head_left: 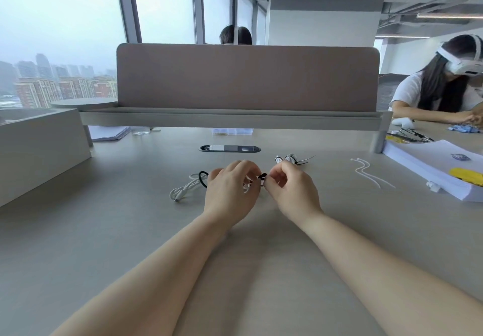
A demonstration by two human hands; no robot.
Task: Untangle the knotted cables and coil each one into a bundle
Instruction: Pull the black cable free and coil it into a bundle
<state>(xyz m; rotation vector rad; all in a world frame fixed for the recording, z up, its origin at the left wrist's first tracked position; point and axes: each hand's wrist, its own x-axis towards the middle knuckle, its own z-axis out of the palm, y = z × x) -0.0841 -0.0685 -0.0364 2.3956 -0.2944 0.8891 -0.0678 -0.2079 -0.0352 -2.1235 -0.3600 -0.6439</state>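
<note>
Both hands meet over the surface [130, 231]: left hand [230, 192] and right hand [290, 192] pinch a black cable [262, 179], with a white cable [185, 188] lying just left.

Both bare forearms reach forward, and the two hands meet in the middle. The left hand [231, 188] is curled with its fingers [241, 169] bent down. The right hand [290, 188] pinches, thumb against the bent fingers [281, 172], palm turned left.

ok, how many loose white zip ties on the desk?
2, lying side by side on the desk: one, the other, right of the right hand. More may be hidden.
</note>
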